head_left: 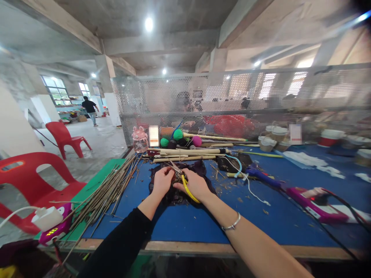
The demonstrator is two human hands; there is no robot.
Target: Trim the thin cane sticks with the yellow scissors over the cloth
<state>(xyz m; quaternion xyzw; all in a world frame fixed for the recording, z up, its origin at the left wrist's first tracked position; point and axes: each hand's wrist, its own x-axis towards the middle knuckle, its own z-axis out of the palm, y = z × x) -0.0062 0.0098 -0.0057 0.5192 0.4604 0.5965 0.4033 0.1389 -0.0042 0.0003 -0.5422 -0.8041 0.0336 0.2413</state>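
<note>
My right hand (197, 184) is closed around yellow-handled scissors (189, 190), whose blades point away and to the left. Close to the blades, the fingers of my left hand (162, 180) are pinched together; what is between them is too small to make out. Both hands are above a crumpled black plastic sheet (176, 199) with brownish bits on it. Left of my hands, a loose bundle of thin brown sticks (106, 195) lies across the blue tabletop (188, 226) and a green mat (97, 179).
Pale sticks (188, 151) and balls of green yarn (177, 134) lie behind, before a perforated metal screen (162, 92). A purple power strip (315, 206) and white cable (253, 193) are at right. Red chairs (34, 170) stand left; a person (89, 108) is farther back.
</note>
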